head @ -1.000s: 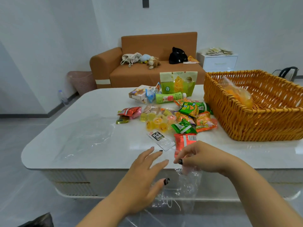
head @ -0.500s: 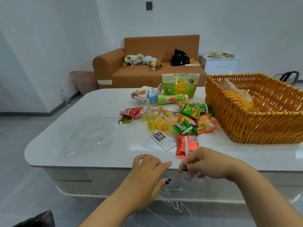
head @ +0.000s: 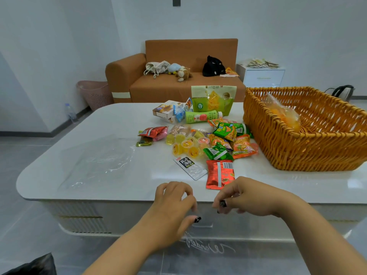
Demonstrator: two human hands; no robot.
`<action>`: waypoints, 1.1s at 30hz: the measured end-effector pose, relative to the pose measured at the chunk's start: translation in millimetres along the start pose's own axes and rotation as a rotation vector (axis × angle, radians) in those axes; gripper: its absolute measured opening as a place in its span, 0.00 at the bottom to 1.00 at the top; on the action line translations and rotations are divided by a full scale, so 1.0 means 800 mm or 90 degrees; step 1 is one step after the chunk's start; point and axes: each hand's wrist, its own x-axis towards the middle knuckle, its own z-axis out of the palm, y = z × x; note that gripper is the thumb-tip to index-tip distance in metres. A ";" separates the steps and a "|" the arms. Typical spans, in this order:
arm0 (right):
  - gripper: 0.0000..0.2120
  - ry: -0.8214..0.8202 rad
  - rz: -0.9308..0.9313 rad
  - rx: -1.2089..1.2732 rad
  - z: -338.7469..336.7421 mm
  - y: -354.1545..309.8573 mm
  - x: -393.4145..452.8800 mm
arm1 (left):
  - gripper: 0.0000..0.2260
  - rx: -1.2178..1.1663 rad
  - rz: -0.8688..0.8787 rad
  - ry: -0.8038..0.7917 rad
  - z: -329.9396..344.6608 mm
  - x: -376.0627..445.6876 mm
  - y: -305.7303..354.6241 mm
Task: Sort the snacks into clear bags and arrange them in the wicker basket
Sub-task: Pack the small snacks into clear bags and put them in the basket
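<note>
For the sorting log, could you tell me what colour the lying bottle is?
Light green, with a white cap; the bottle shows best in the head view.

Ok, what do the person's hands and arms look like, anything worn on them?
Both forearms are bare, with no sleeves, watch or bracelet in view. The left hand and right hand have dark, near-black nail polish with small pale markings. No rings or gloves show.

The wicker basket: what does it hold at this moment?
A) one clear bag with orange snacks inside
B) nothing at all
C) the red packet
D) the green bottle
A: in the wicker basket lies one clear bag of orange snacks; bottle and packet are on the table.
</note>
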 end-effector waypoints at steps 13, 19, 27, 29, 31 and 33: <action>0.20 0.537 -0.369 -0.305 0.059 -0.017 0.031 | 0.08 0.047 -0.053 0.042 -0.010 0.008 -0.014; 0.19 0.255 -0.272 -0.241 0.074 -0.020 0.029 | 0.08 -0.005 -0.085 0.156 -0.029 0.007 -0.035; 0.16 0.558 -0.183 0.178 0.016 -0.009 0.030 | 0.32 -0.153 -0.335 0.375 -0.063 0.007 -0.038; 0.17 0.556 -0.189 0.344 0.010 -0.013 0.026 | 0.32 -0.259 -0.447 0.314 -0.067 0.005 -0.043; 0.15 0.519 -0.199 0.442 0.011 -0.016 0.024 | 0.27 -0.449 -0.532 0.228 -0.071 0.005 -0.047; 0.14 0.467 -0.210 0.504 0.012 -0.017 0.023 | 0.15 -0.551 -0.559 0.158 -0.073 0.004 -0.050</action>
